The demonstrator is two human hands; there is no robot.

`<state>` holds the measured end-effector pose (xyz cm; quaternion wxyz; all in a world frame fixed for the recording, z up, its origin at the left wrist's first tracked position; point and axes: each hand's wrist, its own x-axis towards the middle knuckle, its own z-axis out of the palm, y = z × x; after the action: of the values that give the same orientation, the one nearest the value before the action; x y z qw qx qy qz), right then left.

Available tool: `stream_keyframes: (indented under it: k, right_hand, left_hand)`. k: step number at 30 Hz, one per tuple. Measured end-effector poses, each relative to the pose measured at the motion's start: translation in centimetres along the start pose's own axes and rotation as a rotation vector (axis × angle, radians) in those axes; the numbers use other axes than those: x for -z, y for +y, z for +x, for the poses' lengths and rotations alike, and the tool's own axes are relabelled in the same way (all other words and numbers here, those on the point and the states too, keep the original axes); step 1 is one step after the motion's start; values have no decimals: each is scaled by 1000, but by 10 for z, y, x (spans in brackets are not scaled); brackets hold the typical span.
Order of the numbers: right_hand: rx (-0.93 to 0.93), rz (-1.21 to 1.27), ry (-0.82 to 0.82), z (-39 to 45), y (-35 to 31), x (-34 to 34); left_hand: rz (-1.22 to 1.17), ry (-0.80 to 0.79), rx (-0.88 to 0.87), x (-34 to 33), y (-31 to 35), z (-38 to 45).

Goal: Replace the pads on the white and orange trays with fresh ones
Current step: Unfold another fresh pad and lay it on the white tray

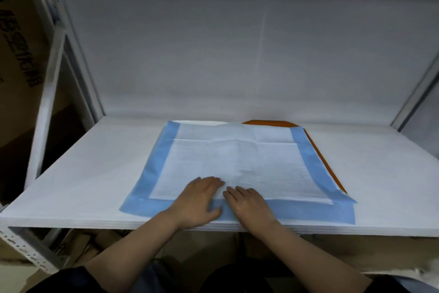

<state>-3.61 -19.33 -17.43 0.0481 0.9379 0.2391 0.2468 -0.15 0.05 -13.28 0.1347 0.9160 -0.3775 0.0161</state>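
Pad: I am seeing the blue-bordered pad (228, 164) lying spread flat on the white shelf (83, 174), its near border reaching almost to the shelf's front edge.
Left hand: my left hand (199, 200) is resting palm down on the pad's near edge, fingers straight and lying flat, gripping nothing.
Right hand: my right hand (247, 204) is pressing flat just beside the left, fingers extended across the blue border onto the white middle, nothing grasped.
Orange tray: the orange tray (325, 162) is lying under the pad, showing only along the pad's right side and far right corner.
White tray: a thin white tray rim (202, 122) is peeking out at the pad's far edge.
Cardboard boxes: brown cardboard boxes (19, 60) are standing left of the shelf.
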Motion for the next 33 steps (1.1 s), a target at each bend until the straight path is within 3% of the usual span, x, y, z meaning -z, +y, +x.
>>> stream_keyframes:
  k: [3,6,13,16,23,33]
  right_hand:
    - [-47,28,33,-21,29,8]
    - [-115,68,46,-41,56,23]
    - [-397,124,57,-61,104,52]
    - [-458,143,94,-68,115,56]
    - [-220,62,-35,-94,97,51]
    - [-221,-124,-46,-120,119,47]
  left_hand:
    - [132,-77,-119,-20,25,13]
    - [243,-97,-114,-32,49,24]
    - [261,122,-262,-40,50,36]
    - [285,185,-250,-36,50,39]
    - [314,205,-332,-44,67,46]
    - [427,231,-356,-58,81,60]
